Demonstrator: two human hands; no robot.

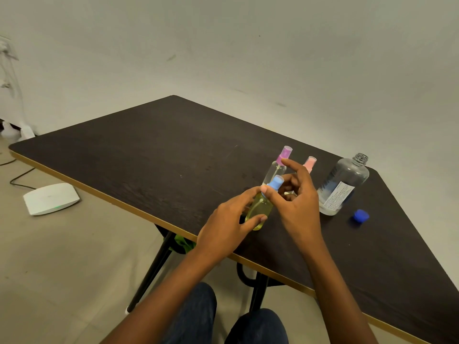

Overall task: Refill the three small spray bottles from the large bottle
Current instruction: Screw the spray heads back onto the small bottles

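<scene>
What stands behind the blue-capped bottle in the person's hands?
The purple-capped bottle, clear and standing, and beside it a pink cap. The right hand covers the bottle below that cap, so its fill level cannot be seen.

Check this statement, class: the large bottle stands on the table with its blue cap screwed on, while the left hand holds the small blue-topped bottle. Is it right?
No. The head view shows the large bottle open, its blue cap lying on the table beside it. The left hand does hold the small blue-topped bottle.
</scene>
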